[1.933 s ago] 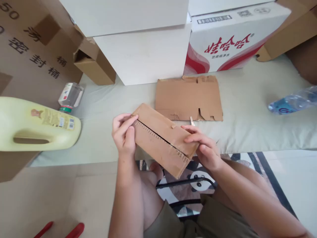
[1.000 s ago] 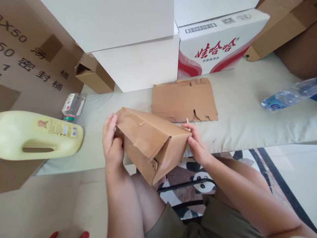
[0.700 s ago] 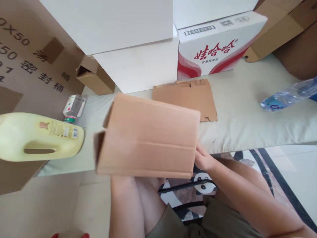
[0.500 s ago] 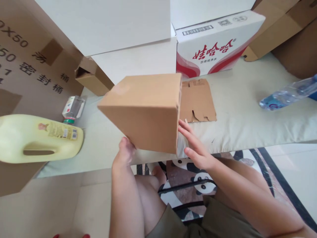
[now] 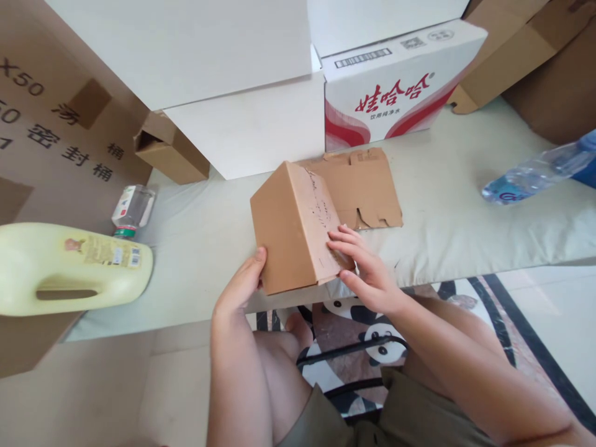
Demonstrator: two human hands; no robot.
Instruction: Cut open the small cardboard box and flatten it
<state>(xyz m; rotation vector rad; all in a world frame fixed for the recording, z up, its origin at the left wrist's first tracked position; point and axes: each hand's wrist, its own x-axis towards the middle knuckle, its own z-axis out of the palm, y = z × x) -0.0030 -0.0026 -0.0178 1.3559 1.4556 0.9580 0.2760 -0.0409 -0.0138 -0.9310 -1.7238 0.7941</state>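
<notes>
A small brown cardboard box [image 5: 291, 226] stands on the pale cushioned surface [image 5: 447, 205] near its front edge. My left hand [image 5: 242, 285] grips the box's lower left corner, thumb on the near face and fingers hidden behind. My right hand [image 5: 365, 270] lies against the box's right side, its fingers stretched out on the scribbled face. A flattened piece of torn cardboard [image 5: 363, 186] lies right behind the box.
Two white boxes [image 5: 242, 118] and a red-and-white printed carton [image 5: 395, 81] stand at the back. A yellow jug [image 5: 69, 267] lies at left beside a small bottle [image 5: 131, 208]. A clear water bottle [image 5: 531, 174] lies at right. Large brown cartons stand at both sides.
The flat folded cardboard was opened into a box, turned over in the air, and now rests on the surface. My right hand shifted from its end to its side face.
</notes>
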